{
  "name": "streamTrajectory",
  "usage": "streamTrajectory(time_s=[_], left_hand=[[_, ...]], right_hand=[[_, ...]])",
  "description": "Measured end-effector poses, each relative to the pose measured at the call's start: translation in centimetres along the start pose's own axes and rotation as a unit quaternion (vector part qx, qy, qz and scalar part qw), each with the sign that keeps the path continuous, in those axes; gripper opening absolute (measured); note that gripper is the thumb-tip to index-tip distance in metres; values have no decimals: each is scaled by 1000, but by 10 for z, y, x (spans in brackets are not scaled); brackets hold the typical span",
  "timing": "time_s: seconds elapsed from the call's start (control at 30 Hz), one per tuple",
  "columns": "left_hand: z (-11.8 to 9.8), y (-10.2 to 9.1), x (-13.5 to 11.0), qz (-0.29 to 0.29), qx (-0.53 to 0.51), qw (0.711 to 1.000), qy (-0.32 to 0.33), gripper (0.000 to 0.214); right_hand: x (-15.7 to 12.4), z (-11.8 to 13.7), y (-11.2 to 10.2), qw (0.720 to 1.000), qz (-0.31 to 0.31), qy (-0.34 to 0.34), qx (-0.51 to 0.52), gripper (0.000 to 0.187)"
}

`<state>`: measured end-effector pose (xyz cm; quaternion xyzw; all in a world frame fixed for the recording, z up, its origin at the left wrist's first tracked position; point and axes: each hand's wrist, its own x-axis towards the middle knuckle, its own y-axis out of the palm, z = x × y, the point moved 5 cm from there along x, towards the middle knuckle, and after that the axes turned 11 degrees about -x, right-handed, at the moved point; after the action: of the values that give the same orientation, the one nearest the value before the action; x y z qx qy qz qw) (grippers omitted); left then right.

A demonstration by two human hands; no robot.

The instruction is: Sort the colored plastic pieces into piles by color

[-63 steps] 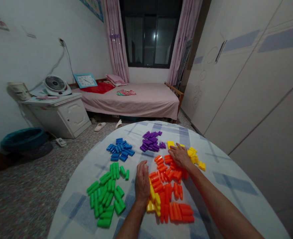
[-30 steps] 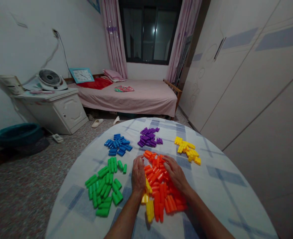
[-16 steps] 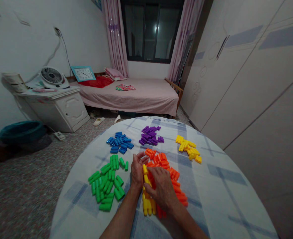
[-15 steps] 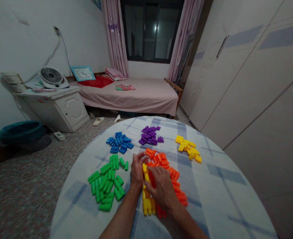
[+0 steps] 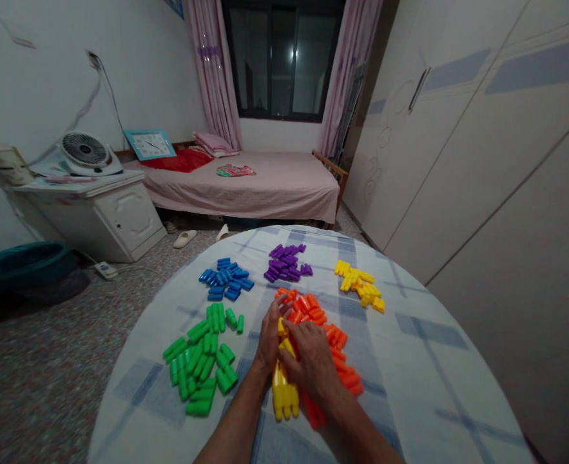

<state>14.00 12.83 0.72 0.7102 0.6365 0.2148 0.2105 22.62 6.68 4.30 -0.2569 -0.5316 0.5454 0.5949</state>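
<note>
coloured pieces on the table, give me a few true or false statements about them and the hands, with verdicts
1. The near yellow pieces lie beside the left hand. True.
2. The blue pieces lie beyond the green pieces. True.
3. The right hand rests on the purple pieces. False: the purple pieces lie apart, beyond the right hand.
4. The orange pieces lie left of the green pieces. False: the orange pieces lie to their right.
5. All yellow pieces lie near the hands. False: a second yellow group lies apart, farther right.
</note>
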Motion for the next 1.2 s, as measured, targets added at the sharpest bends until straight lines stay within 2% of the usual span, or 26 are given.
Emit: streamTrajectory(time_s=[0.13,0.33,0.5,0.63,0.87,1.2], left_hand=[[1,2,-1,20,-16,1000,5,55],[-1,4,-3,44,-9,999,6,51],[5,-1,3,16,-54,998,-9,55],[9,-6,5,-9,-53,998,-22,60],[-7,11,-7,40,33,998,-22,54],[-8,16,-6,84,34,996,9,52]], right_hand=[[1,-2,1,1000,-14,17,3,34],[1,-4,7,1000,-21,4,-20,45],[-1,-7,5,998,-54,22,37,27],[-1,-10,1,994,-67,53,66,18],[0,-7,10,999,-42,4,2,37],[3,-8,14,998,-36,38,-31,45]])
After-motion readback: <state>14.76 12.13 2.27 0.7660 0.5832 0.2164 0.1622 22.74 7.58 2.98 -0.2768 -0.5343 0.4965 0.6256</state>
